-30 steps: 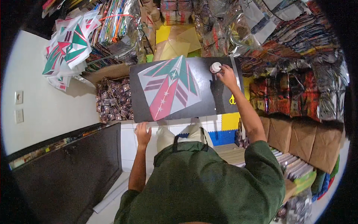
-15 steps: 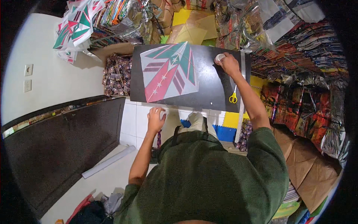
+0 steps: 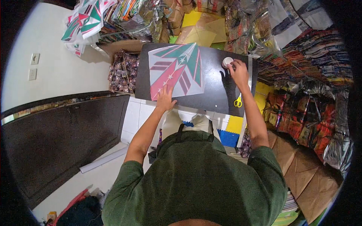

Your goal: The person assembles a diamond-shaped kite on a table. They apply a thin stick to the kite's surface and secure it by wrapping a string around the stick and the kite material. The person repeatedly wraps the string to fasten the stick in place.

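Note:
A kite (image 3: 177, 69) of pale sheet, printed with red, green and maroon shapes and white stars, lies flat on the dark tabletop (image 3: 215, 92). My left hand (image 3: 164, 99) rests spread on its lower red part, near the table's front edge. At the table's right side my right hand (image 3: 239, 72) is beside a small round white container (image 3: 227, 62). Its thumb and fingers are curled in at the container's rim; whether something small is between them cannot be made out. Yellow-handled scissors (image 3: 238, 102) lie below that hand.
An open carton (image 3: 122, 71) of small dark bundled pieces stands left of the table. Stacks of wrapped goods (image 3: 313, 67) crowd the right and back. Printed kites (image 3: 85, 22) hang at the upper left. A white roll (image 3: 103, 159) lies on the floor, left.
My left hand has moved forward from off the table edge onto the kite. My right hand has drawn slightly back from over the white container to its near right side.

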Available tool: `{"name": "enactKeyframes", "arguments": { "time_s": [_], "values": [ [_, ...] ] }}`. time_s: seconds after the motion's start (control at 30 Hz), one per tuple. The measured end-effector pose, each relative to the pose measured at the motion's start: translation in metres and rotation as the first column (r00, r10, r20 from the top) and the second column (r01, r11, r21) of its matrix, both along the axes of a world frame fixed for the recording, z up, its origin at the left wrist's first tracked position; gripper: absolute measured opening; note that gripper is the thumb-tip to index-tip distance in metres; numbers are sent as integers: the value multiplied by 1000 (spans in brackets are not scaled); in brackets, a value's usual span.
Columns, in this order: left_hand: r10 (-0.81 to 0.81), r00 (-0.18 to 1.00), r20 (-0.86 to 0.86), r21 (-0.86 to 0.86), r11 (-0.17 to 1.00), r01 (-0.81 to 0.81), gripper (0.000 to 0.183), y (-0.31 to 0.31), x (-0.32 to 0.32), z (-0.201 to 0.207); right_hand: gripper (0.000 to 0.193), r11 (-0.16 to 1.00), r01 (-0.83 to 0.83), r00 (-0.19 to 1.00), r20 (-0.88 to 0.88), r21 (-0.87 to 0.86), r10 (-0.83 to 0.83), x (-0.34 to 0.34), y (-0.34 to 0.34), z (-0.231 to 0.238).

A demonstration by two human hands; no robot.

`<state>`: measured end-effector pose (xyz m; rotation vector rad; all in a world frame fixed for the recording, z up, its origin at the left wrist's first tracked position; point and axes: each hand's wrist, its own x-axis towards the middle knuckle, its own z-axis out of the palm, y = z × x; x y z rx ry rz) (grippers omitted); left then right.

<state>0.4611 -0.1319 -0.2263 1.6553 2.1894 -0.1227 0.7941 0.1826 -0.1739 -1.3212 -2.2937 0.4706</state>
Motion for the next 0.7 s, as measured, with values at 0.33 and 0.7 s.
{"name": "enactKeyframes", "arguments": {
  "time_s": [0.33, 0.7],
  "values": [
    [-62, 998, 31, -200, 977, 67, 108, -7, -91, -28, 28, 910, 256, 942, -125, -327, -310, -5, -149, -17],
    [-280, 960, 6, 54, 959, 280, 95, 24, -210, -39, 31, 823, 360, 912, -19, -439, -409, -95, -265, -9]
  ]
}}
